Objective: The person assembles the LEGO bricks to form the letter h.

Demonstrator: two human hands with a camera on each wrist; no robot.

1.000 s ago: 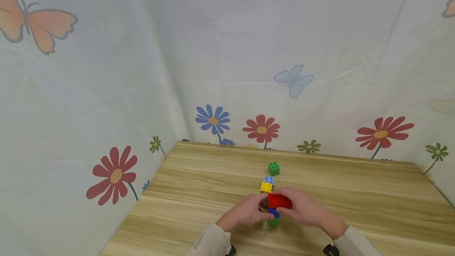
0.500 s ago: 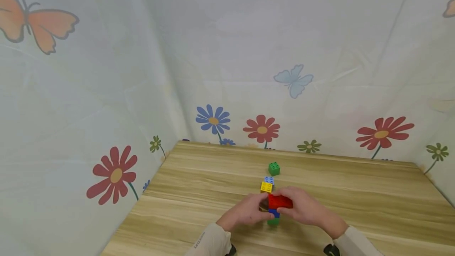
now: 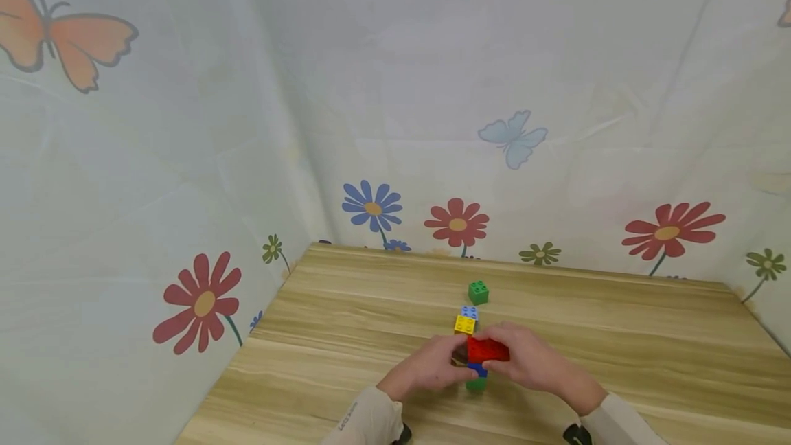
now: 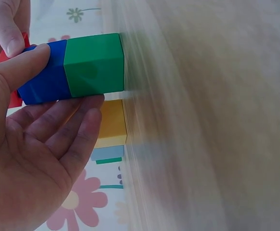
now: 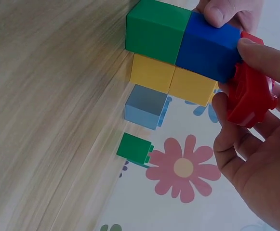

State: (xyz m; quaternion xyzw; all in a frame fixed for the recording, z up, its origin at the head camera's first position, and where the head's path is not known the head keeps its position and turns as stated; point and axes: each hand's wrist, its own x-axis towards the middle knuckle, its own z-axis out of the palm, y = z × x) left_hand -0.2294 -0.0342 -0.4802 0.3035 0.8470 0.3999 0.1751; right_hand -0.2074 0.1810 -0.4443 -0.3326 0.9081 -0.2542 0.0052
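Note:
A green brick [image 4: 94, 67] stands on the table with a blue brick [image 4: 48, 84] stacked on it. My left hand [image 3: 432, 364] grips the blue brick, thumb on its near face and fingers behind. On top, a longer red brick [image 3: 489, 350] reaches out to the right past the blue one. My right hand [image 3: 533, 364] holds the red brick [image 5: 250, 98] between thumb and fingers. Part of the blue brick's top is hidden by the thumbs and the red brick.
Just behind the held stack stands a yellow stack [image 5: 152, 72] of two bricks. Farther back come a light blue brick [image 5: 144, 107] and a small green brick [image 3: 478, 292]. A flower-printed cloth [image 3: 408, 88] hangs behind the wooden table [image 3: 358, 301].

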